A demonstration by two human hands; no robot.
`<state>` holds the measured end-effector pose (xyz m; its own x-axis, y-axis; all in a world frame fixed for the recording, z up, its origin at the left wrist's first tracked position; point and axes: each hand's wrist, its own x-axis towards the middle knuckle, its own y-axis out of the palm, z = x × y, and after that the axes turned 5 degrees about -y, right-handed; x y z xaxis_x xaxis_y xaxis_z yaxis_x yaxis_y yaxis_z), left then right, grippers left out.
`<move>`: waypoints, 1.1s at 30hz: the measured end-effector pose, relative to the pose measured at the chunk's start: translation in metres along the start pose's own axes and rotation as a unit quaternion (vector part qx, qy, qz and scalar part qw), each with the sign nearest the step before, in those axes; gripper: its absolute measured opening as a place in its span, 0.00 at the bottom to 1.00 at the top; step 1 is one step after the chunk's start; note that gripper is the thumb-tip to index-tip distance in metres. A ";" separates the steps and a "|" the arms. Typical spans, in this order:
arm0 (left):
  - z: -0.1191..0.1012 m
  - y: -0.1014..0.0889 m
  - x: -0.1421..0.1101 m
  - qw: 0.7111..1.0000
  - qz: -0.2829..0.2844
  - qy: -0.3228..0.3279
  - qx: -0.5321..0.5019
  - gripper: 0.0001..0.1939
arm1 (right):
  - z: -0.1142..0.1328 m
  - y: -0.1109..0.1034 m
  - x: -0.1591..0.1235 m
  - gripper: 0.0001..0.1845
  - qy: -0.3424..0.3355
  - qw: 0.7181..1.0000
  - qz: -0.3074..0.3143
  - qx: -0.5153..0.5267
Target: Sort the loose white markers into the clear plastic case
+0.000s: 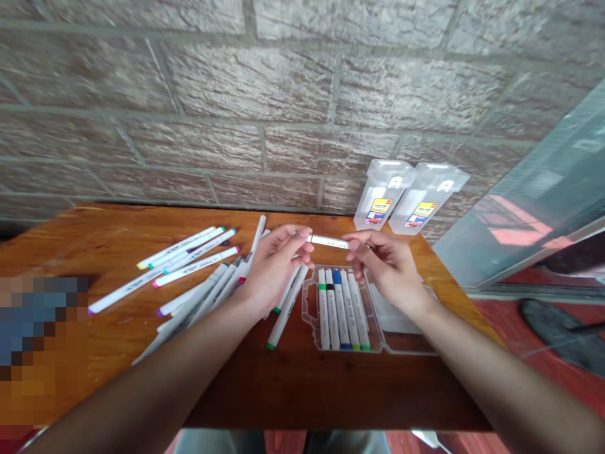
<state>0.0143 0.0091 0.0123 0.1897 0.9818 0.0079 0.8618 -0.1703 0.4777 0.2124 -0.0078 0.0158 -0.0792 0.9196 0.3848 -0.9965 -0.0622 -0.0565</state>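
Note:
Between my two hands a white marker (331,241) is held level above the table. My left hand (278,261) pinches its left end, and my right hand (385,261) grips the right end, fingers closed. Just below lies an open clear plastic case (309,309) with several white markers (343,312) side by side in its left half; some show green, black or blue bands. Its lid half, partly behind my right forearm, holds a white sheet (392,312). Near my left wrist a loose marker with a green end (286,309) rests on the wood.
Several loose markers (189,258) lie spread at the left of the wooden table (265,391), with a heap (203,302) partly behind my left forearm. Two translucent cases (378,195) with yellow labels stand at the back right against the brick wall (293,94). A glass panel (543,183) is at right.

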 end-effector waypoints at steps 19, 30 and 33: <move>0.005 -0.003 0.000 0.999 0.021 0.029 -0.040 0.12 | 0.003 -0.005 0.005 0.15 0.076 0.987 -0.064 0.127; 0.010 -0.008 0.004 0.997 0.035 0.062 0.008 0.11 | 0.004 -0.004 0.004 0.12 0.048 0.992 -0.065 0.098; 0.010 -0.007 0.003 0.997 0.035 0.059 0.022 0.11 | 0.001 -0.006 0.002 0.11 0.023 0.996 -0.050 0.074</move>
<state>0.0138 0.0123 -0.0002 0.1950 0.9700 0.1451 0.8685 -0.2395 0.4339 0.2184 -0.0060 0.0183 0.0191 0.9404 0.3397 -0.9928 -0.0222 0.1174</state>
